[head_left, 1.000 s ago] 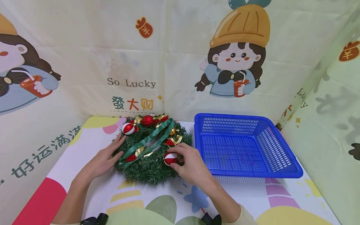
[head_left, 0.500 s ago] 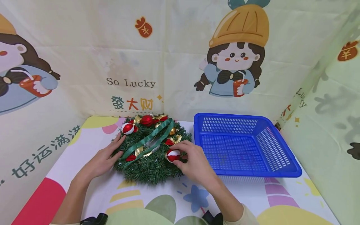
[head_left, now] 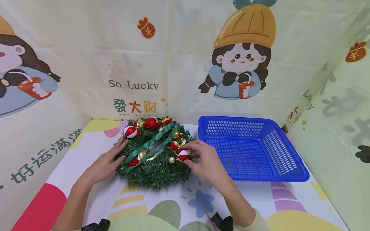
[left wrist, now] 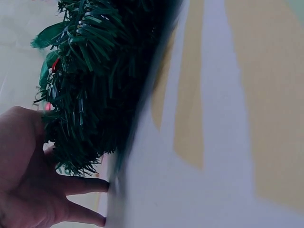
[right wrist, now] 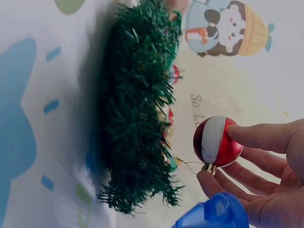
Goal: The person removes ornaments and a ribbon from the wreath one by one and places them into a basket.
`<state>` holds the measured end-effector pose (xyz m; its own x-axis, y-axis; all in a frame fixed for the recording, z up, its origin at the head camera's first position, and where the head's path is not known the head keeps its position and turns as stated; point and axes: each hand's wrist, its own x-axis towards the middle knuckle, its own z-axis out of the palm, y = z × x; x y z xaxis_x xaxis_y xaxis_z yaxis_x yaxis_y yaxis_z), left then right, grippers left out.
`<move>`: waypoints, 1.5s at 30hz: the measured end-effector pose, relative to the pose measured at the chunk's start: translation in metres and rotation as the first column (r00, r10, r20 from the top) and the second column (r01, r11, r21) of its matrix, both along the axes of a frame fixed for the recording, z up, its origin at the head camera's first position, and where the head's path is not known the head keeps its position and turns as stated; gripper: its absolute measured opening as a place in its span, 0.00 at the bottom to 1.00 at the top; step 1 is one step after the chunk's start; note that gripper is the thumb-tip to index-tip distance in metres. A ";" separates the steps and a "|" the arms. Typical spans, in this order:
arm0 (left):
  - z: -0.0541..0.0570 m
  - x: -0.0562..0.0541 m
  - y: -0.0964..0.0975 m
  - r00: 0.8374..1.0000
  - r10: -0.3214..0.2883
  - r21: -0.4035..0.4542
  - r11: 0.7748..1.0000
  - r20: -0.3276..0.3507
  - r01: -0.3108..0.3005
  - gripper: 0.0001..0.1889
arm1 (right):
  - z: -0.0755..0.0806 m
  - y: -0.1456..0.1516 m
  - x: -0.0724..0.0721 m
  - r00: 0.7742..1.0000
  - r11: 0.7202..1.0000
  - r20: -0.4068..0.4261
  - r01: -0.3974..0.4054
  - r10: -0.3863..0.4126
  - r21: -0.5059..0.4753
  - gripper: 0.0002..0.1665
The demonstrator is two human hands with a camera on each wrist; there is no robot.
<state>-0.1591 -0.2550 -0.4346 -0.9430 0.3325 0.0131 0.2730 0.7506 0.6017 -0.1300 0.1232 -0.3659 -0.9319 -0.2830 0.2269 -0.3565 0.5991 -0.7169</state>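
Pinching a bauble point(head_left: 184, 155), the right hand point(head_left: 210, 163) seems clear of the wreath point(head_left: 156, 175).

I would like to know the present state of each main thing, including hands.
Wreath: lying flat on the table.
Green ribbon: looped across the wreath.
Held red-and-white ball: its round body apart from the wreath.
Other red-and-white ball: on the wreath.
Blue basket: upright.
Left hand: touching the wreath.
Right hand: pinching a ball.
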 end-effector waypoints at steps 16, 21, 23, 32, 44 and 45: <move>-0.001 0.000 0.000 1.000 0.004 0.003 1.000 0.005 -0.004 0.36 | 0.016 0.036 -0.007 0.998 0.998 -0.009 0.062 -0.062 0.019 0.26; -0.002 -0.001 -0.001 1.000 0.000 0.004 1.000 0.002 0.000 0.36 | 0.021 0.051 -0.008 0.996 0.995 -0.011 0.090 -0.090 0.036 0.26; -0.002 -0.001 -0.001 1.000 -0.001 0.006 1.000 0.000 0.001 0.36 | 0.022 0.056 -0.009 0.995 0.994 -0.006 0.100 -0.100 0.049 0.26; -0.003 -0.001 -0.001 1.000 0.001 0.005 1.000 -0.009 -0.001 0.36 | 0.024 0.074 -0.010 0.991 0.986 0.050 0.114 -0.121 0.124 0.25; -0.002 0.001 -0.001 1.000 0.001 0.017 1.000 -0.011 -0.001 0.36 | 0.019 0.085 -0.017 0.978 0.978 0.170 0.085 -0.118 0.189 0.22; -0.001 0.001 -0.001 1.000 0.002 0.016 1.000 -0.011 -0.001 0.36 | 0.018 0.085 -0.018 0.977 0.979 0.180 0.077 -0.112 0.189 0.22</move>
